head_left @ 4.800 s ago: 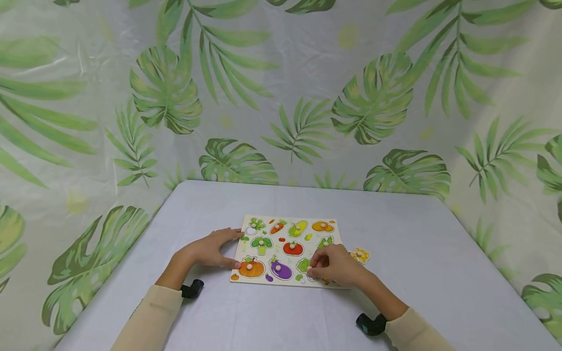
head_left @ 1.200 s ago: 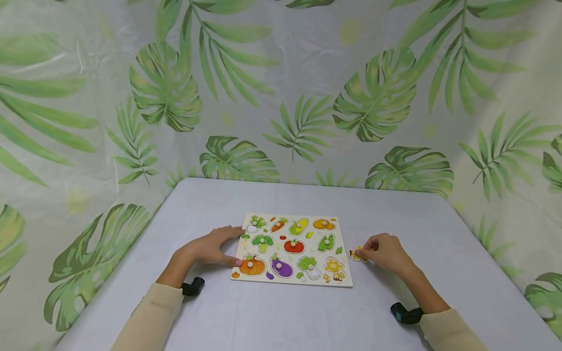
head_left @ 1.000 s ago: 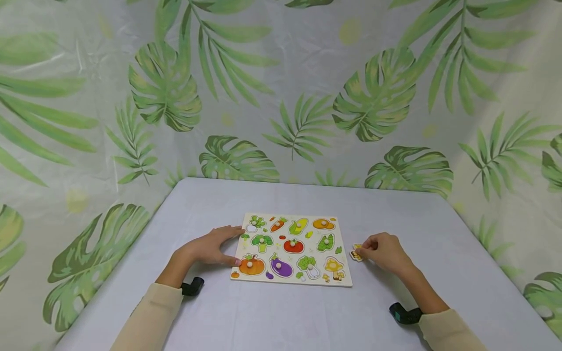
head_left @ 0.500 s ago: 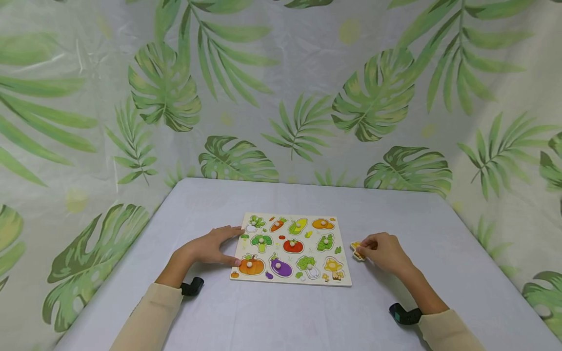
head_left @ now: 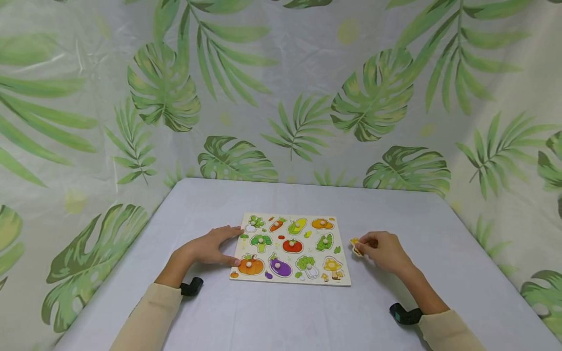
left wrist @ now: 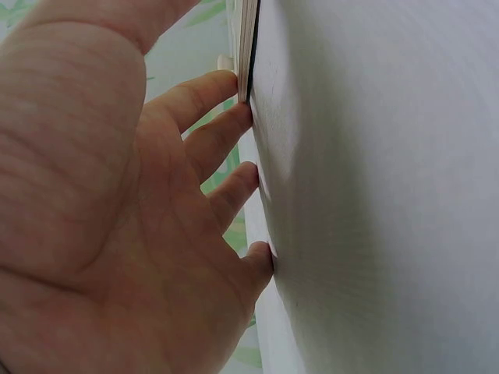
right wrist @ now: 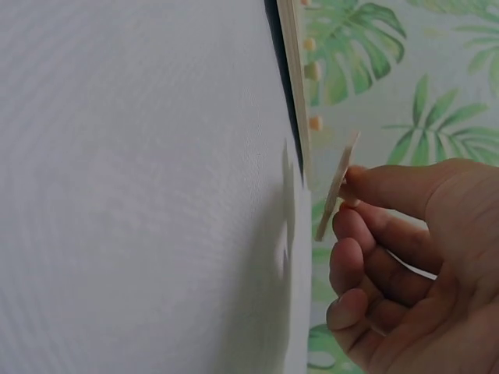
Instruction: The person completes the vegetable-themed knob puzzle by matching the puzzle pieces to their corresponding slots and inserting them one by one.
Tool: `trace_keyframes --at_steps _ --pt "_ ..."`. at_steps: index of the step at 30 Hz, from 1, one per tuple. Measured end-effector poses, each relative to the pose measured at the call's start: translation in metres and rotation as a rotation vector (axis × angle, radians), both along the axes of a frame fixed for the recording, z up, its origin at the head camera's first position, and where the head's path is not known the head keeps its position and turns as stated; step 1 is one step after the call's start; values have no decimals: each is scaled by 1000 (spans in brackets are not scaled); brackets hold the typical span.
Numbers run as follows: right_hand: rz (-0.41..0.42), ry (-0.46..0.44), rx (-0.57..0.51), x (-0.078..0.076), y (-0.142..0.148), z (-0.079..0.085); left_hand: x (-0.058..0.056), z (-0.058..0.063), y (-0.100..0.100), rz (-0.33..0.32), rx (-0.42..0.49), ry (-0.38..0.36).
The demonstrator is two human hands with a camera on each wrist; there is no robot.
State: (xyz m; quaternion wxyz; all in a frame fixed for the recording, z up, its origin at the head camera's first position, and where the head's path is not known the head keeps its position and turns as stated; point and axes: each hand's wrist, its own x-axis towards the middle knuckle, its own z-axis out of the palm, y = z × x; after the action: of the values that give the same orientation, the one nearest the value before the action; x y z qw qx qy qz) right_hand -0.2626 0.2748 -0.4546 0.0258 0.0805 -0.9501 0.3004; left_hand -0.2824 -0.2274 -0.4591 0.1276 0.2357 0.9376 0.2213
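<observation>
A wooden knob puzzle board [head_left: 272, 232] with vegetable pictures lies flat on the table. My left hand [head_left: 211, 247] rests at its left edge, fingers spread and mostly straight, thumb by the pumpkin piece [head_left: 256, 267]. In the left wrist view, two fingertips [left wrist: 240, 117] touch the board's side. To the right of the board, my right hand [head_left: 385, 251] pinches a yellow mushroom puzzle piece [head_left: 355, 247] by its knob. That piece is tilted and raised off the table in the right wrist view. A knobless mushroom picture [head_left: 333, 264] shows at the board's front right corner.
Knobbed pieces such as the eggplant [head_left: 281, 268], tomato [head_left: 292, 246] and bok choy [head_left: 307, 265] sit in the board. The white-covered table [head_left: 281, 317] ends at a leaf-print curtain [head_left: 303, 73] behind and at both sides.
My right hand has left the bok choy piece on the board, moved right and picked up the mushroom piece. Over the last second that piece has turned in my fingers. My left hand has stayed put.
</observation>
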Motion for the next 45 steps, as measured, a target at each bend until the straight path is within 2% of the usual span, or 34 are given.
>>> trace_keyframes --at_steps 9,20,45 --pt "5 51 -36 4 -7 2 0 0 0 3 -2 -6" --pt "4 18 -75 9 -24 5 0 1 0 10 2 -17" --pt "181 -27 -76 21 -48 0 1 2 0 5 7 -11"
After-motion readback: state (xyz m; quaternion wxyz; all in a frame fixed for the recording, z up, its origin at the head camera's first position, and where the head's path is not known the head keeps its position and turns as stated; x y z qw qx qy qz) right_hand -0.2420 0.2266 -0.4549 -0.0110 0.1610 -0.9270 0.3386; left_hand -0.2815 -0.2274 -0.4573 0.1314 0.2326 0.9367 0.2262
